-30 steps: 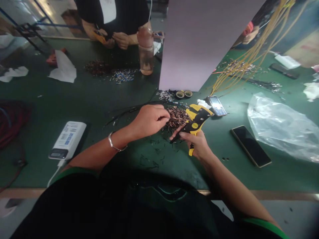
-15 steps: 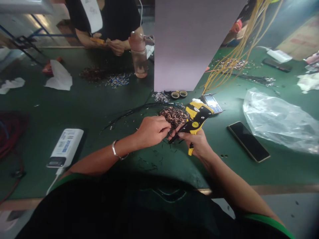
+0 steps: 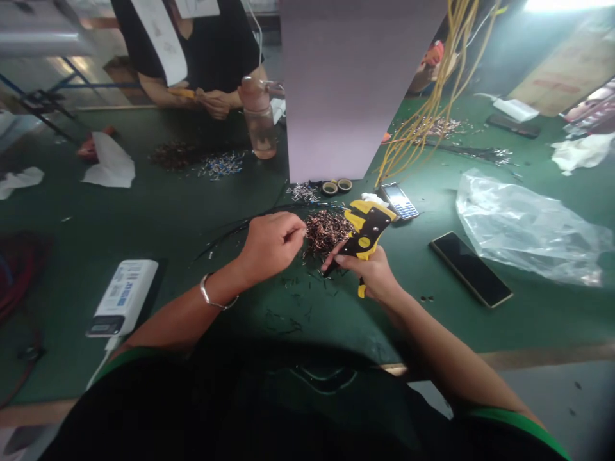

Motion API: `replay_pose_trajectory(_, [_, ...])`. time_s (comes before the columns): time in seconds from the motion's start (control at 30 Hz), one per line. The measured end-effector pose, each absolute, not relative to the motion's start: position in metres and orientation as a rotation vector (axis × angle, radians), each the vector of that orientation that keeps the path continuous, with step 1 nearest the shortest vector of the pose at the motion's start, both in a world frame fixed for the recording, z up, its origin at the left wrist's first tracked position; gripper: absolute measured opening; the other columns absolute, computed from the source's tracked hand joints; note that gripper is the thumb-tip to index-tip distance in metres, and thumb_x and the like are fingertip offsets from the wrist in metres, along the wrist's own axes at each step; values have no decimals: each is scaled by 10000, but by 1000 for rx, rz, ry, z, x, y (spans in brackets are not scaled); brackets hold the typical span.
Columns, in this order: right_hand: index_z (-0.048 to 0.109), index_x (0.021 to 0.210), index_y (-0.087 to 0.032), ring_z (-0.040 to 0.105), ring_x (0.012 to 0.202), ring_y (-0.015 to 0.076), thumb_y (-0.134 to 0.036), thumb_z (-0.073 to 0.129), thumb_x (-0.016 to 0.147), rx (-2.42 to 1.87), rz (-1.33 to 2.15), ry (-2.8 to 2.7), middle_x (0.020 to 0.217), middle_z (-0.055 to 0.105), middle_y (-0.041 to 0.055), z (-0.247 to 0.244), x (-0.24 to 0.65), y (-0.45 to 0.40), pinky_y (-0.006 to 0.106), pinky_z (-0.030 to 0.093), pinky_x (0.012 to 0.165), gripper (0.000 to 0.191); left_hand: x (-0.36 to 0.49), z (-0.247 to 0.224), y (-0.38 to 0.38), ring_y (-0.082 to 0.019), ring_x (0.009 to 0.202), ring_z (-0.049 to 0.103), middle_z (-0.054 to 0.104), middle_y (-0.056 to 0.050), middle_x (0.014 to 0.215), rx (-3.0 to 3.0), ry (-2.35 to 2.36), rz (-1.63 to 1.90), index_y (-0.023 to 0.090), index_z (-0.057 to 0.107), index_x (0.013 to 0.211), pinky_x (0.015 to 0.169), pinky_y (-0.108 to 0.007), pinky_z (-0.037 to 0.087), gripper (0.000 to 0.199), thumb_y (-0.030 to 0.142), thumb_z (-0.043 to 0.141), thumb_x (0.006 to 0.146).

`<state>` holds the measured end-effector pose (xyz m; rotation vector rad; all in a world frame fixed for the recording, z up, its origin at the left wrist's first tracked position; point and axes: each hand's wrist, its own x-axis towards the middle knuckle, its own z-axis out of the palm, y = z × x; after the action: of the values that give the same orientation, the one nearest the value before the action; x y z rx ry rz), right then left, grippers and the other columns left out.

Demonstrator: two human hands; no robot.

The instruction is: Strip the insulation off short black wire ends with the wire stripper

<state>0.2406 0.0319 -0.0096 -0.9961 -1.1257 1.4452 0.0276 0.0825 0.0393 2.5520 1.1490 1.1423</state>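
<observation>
The right hand held a closed grip on the handle of a yellow-and-black automatic wire stripper. The left hand formed a narrow pinch, its contents too small to tell, just beside a pile of copper wire ends on the green tabletop.

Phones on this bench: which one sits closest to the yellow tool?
The small keypad phone, right beside the yellow-and-black wire stripper; the black touchscreen phone lies farther off.
</observation>
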Motion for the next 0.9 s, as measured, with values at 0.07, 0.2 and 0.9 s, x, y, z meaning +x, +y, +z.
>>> replay_pose_trajectory(0.07, [701,815,-200,704,703,233,-214,702,757,-1011,1429,-1101,721,742,30,-12,239,32,390,565,705,60,30,39,82,-86,514,519,624,24,592,2444,1205,1241,180,621,693,513,-232,381,156,99,549,806])
replay_pose_trajectory(0.2, [702,791,-198,688,725,224,-189,702,713,-1072,1384,-1159,718,735,24,-16,236,31,383,554,751,78,36,32,79,-91,525,544,640,19,592,2315,1270,1305,181,643,681,521,-233,403,154,105,570,795])
replay_pose_trajectory(0.9, [691,1040,-200,681,1053,281,-130,710,611,-1084,1607,-1220,1040,771,64,-33,233,24,446,479,977,435,48,15,75,-85,520,519,630,22,577,2151,1329,1356,174,620,617,518,-238,382,159,90,544,728])
